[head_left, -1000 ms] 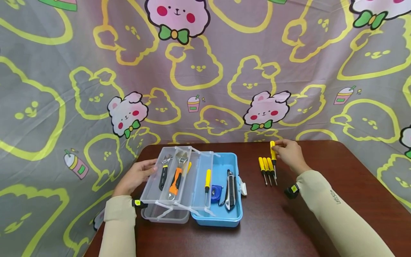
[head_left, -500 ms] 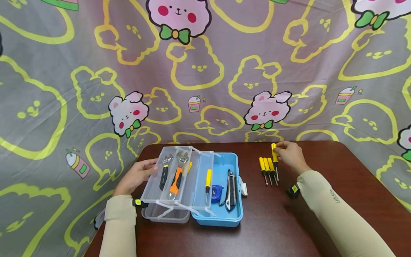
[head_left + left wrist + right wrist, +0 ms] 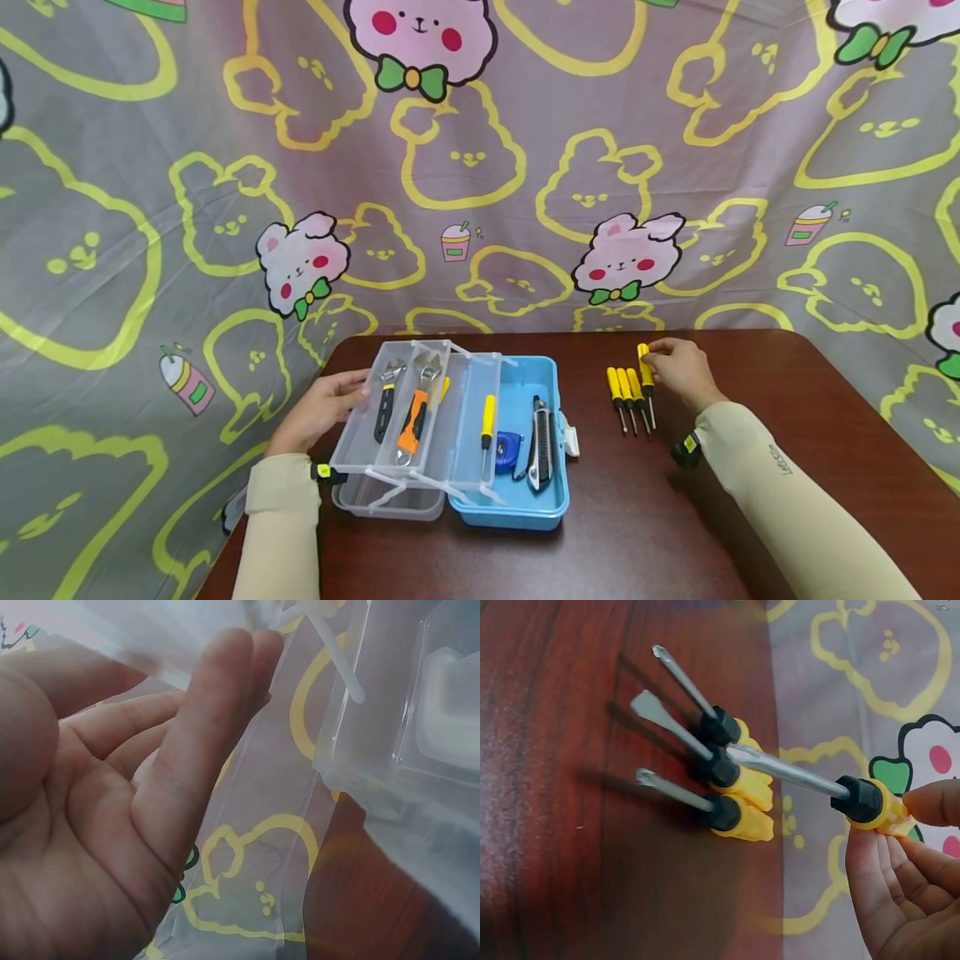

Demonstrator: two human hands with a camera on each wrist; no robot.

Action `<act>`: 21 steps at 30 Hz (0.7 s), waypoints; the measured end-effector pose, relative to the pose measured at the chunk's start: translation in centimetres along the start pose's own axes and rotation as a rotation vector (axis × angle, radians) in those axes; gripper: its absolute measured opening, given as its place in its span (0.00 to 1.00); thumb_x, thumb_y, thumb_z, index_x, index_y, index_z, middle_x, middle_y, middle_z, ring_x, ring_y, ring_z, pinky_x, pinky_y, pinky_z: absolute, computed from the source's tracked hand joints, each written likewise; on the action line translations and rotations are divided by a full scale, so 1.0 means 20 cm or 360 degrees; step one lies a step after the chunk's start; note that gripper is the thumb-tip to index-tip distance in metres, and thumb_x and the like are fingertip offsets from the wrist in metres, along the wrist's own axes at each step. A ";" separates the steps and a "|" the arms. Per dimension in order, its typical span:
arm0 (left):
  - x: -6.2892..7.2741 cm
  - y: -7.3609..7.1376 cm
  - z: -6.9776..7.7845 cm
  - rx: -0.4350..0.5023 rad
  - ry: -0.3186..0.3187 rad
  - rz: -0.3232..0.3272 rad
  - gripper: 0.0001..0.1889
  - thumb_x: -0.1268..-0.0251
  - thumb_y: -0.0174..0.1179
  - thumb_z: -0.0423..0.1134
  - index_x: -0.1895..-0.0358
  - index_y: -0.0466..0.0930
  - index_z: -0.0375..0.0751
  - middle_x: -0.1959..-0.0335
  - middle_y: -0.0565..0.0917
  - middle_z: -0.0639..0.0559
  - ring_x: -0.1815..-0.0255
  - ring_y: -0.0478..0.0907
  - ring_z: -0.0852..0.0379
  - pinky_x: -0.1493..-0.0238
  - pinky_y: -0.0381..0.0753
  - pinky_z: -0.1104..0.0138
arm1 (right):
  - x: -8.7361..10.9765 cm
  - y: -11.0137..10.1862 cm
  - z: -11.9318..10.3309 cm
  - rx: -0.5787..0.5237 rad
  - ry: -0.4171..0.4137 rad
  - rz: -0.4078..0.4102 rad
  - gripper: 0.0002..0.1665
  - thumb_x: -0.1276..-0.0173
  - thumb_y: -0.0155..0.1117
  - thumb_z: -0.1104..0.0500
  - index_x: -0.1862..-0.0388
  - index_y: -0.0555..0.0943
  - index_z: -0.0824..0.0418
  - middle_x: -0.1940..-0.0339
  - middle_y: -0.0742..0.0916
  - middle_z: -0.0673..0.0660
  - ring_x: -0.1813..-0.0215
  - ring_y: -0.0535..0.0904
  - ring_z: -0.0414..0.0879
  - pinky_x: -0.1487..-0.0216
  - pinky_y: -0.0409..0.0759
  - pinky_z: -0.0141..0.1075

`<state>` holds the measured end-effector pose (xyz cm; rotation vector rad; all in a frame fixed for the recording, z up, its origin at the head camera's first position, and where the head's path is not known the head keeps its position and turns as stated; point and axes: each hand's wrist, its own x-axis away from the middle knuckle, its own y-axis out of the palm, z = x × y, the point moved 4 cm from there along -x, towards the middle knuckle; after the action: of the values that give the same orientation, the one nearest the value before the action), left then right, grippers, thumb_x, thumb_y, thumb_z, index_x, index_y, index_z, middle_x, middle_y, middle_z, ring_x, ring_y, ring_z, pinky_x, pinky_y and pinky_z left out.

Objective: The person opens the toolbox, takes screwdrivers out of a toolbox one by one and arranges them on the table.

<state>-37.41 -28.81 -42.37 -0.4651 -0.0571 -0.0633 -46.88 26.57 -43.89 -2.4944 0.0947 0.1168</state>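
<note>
My right hand [image 3: 684, 371] pinches a yellow-handled screwdriver [image 3: 644, 362] by the handle, its shaft pointing down. In the right wrist view a flat shaft [image 3: 795, 775] sticks out from the thumb and fingers. Just left of it, three similar screwdrivers [image 3: 621, 383] lie side by side on the table [image 3: 645, 517]. My left hand [image 3: 318, 408] rests with fairly straight fingers against the left edge of a clear folding tray [image 3: 352, 442] on the opened toolbox [image 3: 510, 522]. In the left wrist view the fingers [image 3: 191, 750] lie along the clear plastic.
A black-handled adjustable wrench [image 3: 385, 412] and an orange-handled one [image 3: 412, 427] lie in the upper tray. Another yellow screwdriver [image 3: 488, 417] lies in the lower tray. The blue box holds a tape measure [image 3: 507, 450] and a utility knife [image 3: 542, 450]. A patterned curtain [image 3: 517, 225] hangs behind.
My right hand has lowered the pinched screwdriver slightly beside the other three, moving a little to the right. The left hand has stayed at the tray.
</note>
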 end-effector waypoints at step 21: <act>0.00 0.01 0.01 -0.0021 0.0002 0.0004 0.26 0.28 0.56 0.44 0.29 0.67 0.43 0.42 0.78 0.43 0.48 0.79 0.47 0.49 0.79 0.52 | -0.04 0.06 0.13 0.0015 0.0022 -0.0086 0.24 0.29 0.58 0.55 0.42 0.75 0.71 0.52 0.82 0.68 0.62 0.82 0.52 0.64 0.83 0.40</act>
<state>-37.46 -28.62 -42.33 -0.4784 -0.0550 -0.0618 -47.86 27.24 -46.52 -2.4864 0.0335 0.0761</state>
